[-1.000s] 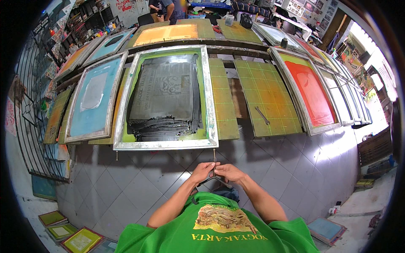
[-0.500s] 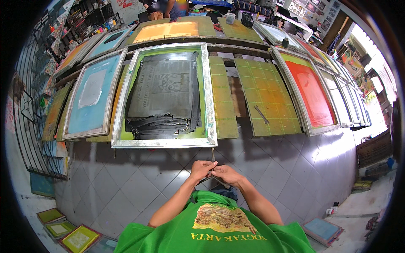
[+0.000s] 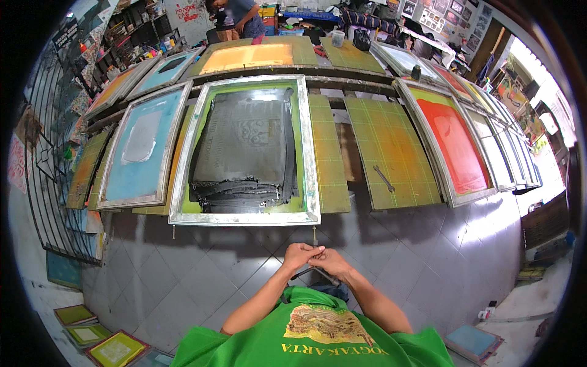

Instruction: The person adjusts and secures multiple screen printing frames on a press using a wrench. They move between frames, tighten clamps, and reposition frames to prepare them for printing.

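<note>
My left hand [image 3: 299, 256] and my right hand [image 3: 331, 261] meet in front of my waist, fingertips bent and pressed together. A thin bolt [image 3: 315, 234] hangs from the near right corner of a silver-framed printing screen [image 3: 244, 218], right above my fingers. Whether they touch its lower end is hidden. Below the hands, a bent dark and grey bar [image 3: 326, 277] shows in part; what it is, I cannot tell. Black ink [image 3: 235, 197] lies thick along the near end of the screen's mesh, over a faint dark print pattern.
Left stands a blue screen [image 3: 162, 144]; right, a red one [image 3: 449, 144]. A wrench [image 3: 384, 178] lies on a green gridded board [image 3: 397, 153]. More screens [image 3: 118, 350] rest on the floor at lower left. A person [image 3: 244, 17] stands beyond the table.
The view has tilted slightly, so the table and hands appear lower and a bit to the right. My hands stay together below the bolt. The person at the back shows more fully.
</note>
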A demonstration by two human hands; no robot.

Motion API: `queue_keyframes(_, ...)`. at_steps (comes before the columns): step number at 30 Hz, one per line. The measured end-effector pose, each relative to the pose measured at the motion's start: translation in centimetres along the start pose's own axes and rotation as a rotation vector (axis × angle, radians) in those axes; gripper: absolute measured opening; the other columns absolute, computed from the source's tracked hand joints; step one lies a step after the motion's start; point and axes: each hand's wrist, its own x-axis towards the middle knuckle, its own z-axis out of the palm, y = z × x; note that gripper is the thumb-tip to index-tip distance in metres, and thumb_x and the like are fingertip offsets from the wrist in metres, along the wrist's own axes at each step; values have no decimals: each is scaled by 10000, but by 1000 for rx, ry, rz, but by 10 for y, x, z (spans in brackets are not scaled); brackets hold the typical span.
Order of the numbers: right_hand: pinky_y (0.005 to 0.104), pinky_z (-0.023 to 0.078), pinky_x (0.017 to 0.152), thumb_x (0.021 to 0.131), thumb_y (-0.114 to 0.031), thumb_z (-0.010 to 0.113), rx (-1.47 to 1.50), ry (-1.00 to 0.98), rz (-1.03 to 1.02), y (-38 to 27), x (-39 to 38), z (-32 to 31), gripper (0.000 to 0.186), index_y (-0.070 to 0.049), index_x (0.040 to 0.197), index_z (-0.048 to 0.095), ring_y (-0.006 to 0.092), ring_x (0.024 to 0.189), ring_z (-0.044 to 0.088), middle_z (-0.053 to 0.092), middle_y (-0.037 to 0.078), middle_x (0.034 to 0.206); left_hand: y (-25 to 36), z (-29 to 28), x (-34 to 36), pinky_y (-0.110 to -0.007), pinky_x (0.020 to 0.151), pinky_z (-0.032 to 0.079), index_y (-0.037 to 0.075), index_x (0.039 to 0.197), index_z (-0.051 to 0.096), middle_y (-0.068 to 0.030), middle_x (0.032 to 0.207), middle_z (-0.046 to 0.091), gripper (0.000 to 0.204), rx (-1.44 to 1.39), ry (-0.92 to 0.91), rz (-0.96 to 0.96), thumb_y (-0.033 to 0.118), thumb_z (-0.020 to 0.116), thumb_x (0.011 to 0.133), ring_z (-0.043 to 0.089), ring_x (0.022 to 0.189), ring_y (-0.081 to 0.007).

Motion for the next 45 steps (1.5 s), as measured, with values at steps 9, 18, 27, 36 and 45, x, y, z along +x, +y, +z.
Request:
queue_keyframes(9, 237, 421, 707, 1041, -271, 689, 110, -201, -22, -48, -34, -13, 281, -11, 1121, 757, 63, 791, 560, 747, 16, 950, -19, -2, 3, -283, 800, 540, 12, 1035, 815, -35, 930, 770, 443, -3, -77, 133, 438, 694, 1034, 677, 866, -94)
queue_keyframes(18, 268, 539, 669, 906, -329, 850, -200, 53, 46, -40, -17, -6, 356, 8, 918, 736, 123, 747, 705, 796, 77, 863, -5, 9, 10, -274, 761, 527, 8, 1079, 760, -39, 944, 762, 369, -287, 51, 106, 359, 791, 972, 681, 853, -97)
queue_keyframes(27, 281, 557, 736, 904, -292, 858, -72, 102, -6, -23, -36, 7, 369, 40, 929, 701, 140, 793, 741, 790, 118, 840, -7, 17, 22, -271, 695, 511, 5, 890, 817, -43, 835, 767, 355, -68, 215, 132, 351, 891, 863, 683, 765, -107)
queue_keyframes(36, 532, 536, 884, 962, -226, 710, -934, 301, -61, -1, -61, 40, 219, -59, 1097, 750, 430, 1089, 673, 676, 167, 1351, -18, -21, -2, -254, 741, 546, -24, 1100, 761, -61, 973, 788, 330, -448, 489, 273, 293, 747, 1015, 725, 855, -102)
queue_keyframes(45, 552, 536, 830, 957, -474, 663, -980, 253, 32, 71, -35, 28, 506, 24, 959, 750, 505, 925, 693, 705, 325, 892, -94, -139, -86, -235, 661, 522, -1, 1094, 776, -24, 899, 740, 322, -665, 568, 115, 299, 791, 979, 695, 801, -82)
